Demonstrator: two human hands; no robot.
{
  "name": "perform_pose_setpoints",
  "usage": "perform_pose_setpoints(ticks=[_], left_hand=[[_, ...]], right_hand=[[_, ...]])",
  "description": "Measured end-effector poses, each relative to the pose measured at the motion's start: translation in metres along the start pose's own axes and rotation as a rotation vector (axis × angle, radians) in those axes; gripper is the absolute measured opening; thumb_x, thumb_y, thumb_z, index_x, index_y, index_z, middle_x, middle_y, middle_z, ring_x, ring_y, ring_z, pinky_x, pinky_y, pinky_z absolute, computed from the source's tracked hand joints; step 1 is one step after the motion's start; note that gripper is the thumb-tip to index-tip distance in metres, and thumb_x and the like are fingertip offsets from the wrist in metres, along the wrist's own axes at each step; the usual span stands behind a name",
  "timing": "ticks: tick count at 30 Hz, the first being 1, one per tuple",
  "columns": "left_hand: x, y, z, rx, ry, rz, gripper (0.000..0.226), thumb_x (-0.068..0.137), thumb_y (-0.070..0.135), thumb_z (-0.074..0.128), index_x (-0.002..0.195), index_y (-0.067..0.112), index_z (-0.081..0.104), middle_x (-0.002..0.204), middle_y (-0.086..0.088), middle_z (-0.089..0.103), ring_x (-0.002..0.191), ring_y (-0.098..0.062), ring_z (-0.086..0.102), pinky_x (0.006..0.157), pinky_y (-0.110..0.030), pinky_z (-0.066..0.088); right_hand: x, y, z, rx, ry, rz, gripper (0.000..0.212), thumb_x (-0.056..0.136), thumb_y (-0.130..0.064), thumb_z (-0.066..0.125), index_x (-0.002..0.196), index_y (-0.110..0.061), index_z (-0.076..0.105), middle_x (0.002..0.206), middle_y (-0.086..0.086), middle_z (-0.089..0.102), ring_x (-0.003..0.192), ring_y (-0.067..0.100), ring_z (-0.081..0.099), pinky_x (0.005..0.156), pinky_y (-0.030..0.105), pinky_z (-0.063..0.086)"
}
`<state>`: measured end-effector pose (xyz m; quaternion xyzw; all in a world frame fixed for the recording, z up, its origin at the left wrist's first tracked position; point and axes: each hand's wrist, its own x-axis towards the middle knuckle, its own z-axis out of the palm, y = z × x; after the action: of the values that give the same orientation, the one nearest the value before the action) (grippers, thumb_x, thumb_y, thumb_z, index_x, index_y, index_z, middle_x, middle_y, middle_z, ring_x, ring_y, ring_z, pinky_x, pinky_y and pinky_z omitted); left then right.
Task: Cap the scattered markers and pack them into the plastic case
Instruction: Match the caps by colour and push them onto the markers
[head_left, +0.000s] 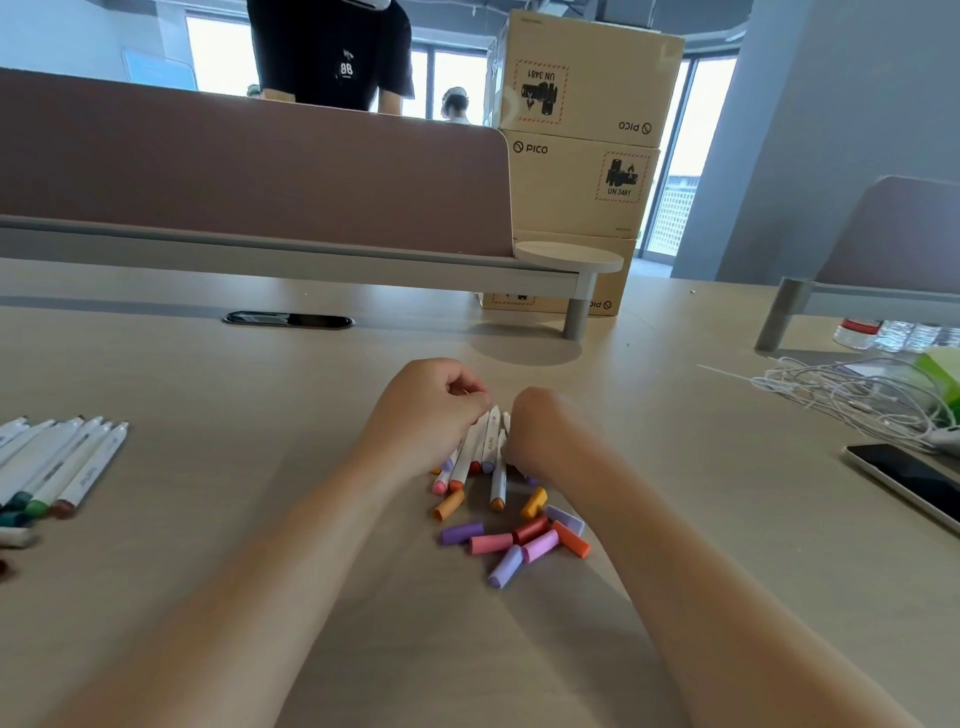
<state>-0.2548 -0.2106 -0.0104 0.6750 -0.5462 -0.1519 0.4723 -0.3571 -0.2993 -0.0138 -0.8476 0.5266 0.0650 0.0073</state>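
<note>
A bunch of white-barrelled markers (485, 447) lies on the desk between my two hands, their coloured ends pointing toward me. My left hand (426, 415) has its fingers curled over the left side of the bunch. On the right side my right hand (545, 434) is curled against the markers too. Just in front of them lies a loose heap of caps (519, 540) in orange, purple, pink and red. One marker (497, 480) sticks out toward the caps. The plastic case is not in view.
A row of capped green and brown markers (57, 470) lies at the left edge. A phone (909, 486) and tangled white cables (852, 395) sit at the right. A desk divider (249, 176), stacked cardboard boxes (582, 130) and a standing person are behind.
</note>
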Motion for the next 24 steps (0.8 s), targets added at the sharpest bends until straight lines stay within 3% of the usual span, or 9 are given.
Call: perform_pose_setpoints(ticks=[4,8,11,14,20,24], left_hand=[[-0.001,0.002,-0.006,0.151,-0.172,0.013,0.006,0.086,0.026,0.071,0.082,0.021,0.072,0.080,0.005,0.069,0.074,-0.013,0.062,0.061,-0.025,0.044],[-0.004,0.009,-0.016,0.365,-0.436,0.035,0.012,0.080,0.031,0.078,0.075,0.022,0.073,0.071,0.007,0.066,0.066,-0.009,0.056,0.061,-0.024,0.041],[-0.009,0.014,-0.022,0.510,-0.596,0.041,0.010,0.078,0.031,0.079,0.078,0.022,0.074,0.065,0.010,0.060,0.062,-0.005,0.052,0.058,-0.023,0.038],[-0.014,0.018,-0.022,0.634,-0.719,0.033,0.009,0.078,0.031,0.078,0.081,0.024,0.074,0.066,0.011,0.057,0.064,-0.004,0.051,0.057,-0.023,0.037],[-0.016,0.018,-0.018,0.712,-0.746,0.027,0.009,0.082,0.027,0.074,0.089,0.021,0.074,0.067,0.011,0.056,0.062,-0.004,0.050,0.054,-0.020,0.034],[-0.017,0.017,-0.013,0.712,-0.738,0.002,0.008,0.083,0.026,0.072,0.084,0.018,0.074,0.070,0.008,0.059,0.063,-0.006,0.050,0.054,-0.021,0.036]], right_hand=[[0.006,0.012,0.006,0.311,0.066,0.047,0.014,0.091,-0.018,0.064,0.099,-0.006,0.065,0.095,0.008,0.067,0.089,0.022,0.068,0.085,0.033,0.057],[0.004,0.026,0.006,0.598,0.184,0.016,0.018,0.084,-0.025,0.067,0.077,-0.010,0.060,0.068,0.004,0.060,0.060,0.017,0.056,0.058,0.028,0.047],[0.000,0.027,0.005,0.682,0.203,-0.038,0.018,0.082,-0.025,0.065,0.073,-0.011,0.058,0.065,0.004,0.059,0.059,0.019,0.055,0.057,0.028,0.044],[-0.001,0.026,0.006,0.702,0.231,-0.070,0.017,0.082,-0.028,0.066,0.078,-0.013,0.060,0.070,0.003,0.061,0.063,0.018,0.058,0.065,0.037,0.054],[-0.003,0.026,0.006,0.704,0.238,-0.105,0.016,0.083,-0.027,0.065,0.079,-0.013,0.059,0.068,0.002,0.057,0.061,0.017,0.054,0.060,0.031,0.044],[-0.004,0.025,0.006,0.716,0.235,-0.115,0.020,0.084,-0.027,0.065,0.086,-0.008,0.062,0.071,0.005,0.058,0.064,0.018,0.055,0.064,0.036,0.049]])
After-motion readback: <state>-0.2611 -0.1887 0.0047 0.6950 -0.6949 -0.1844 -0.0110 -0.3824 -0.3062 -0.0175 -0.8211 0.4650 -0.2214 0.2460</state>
